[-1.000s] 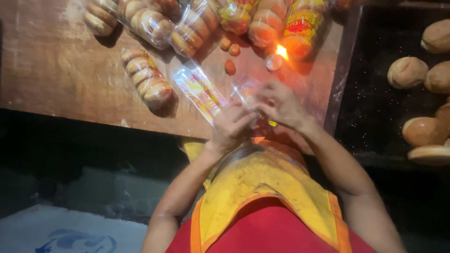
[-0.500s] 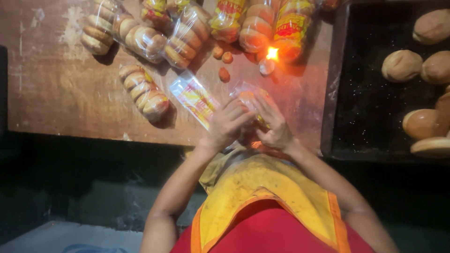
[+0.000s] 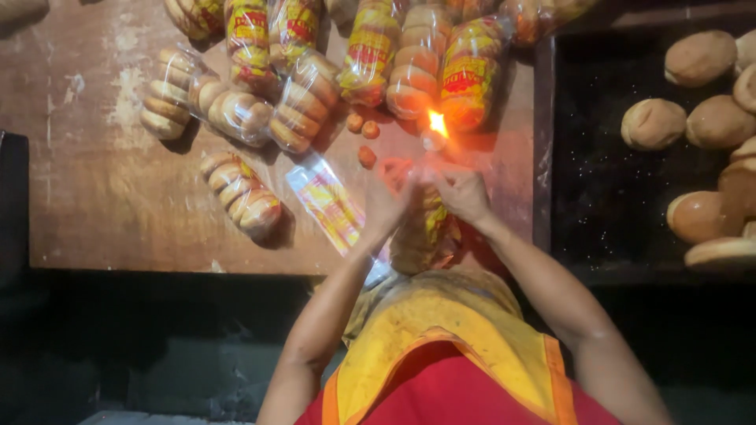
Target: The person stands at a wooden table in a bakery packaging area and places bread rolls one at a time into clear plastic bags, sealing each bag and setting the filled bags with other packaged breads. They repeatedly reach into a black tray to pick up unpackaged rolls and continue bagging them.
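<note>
A: Both hands have lifted toward the small candle flame [image 3: 437,123] at upper centre.

B: Left hand [image 3: 386,206] and right hand [image 3: 465,194] pinch the clear yellow-and-red-labelled bag of buns [image 3: 425,236], frame centre.

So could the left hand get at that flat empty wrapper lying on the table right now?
Probably yes. The flat wrapper lies uncovered just left of the left hand, with nothing between them. But both hands hold the filled bag of buns, so the left would have to let go.
</note>
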